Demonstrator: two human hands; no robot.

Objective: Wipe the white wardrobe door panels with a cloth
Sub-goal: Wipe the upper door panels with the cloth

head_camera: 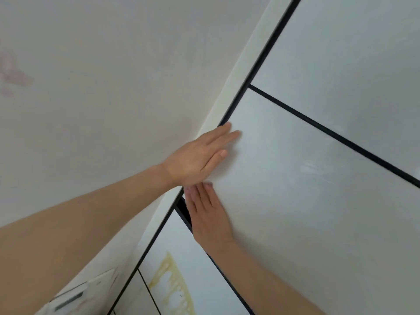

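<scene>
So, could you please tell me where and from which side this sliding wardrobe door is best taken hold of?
Probably at its black edge frame, coming from the wall side. The white door panel is flat and smooth with no handle in view, so fingers could only hook that raised edge. The left hand and right hand lie flat beside it, gripping nothing.

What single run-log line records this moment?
left hand: flat on white wardrobe door panel | right hand: flat on it | cloth: unseen

A home, likely a bedroom: white wardrobe doors point(295, 178) with black trim point(329, 133) meet a plain painted wall point(102, 76), a wall switch point(75, 294) low down.
</scene>
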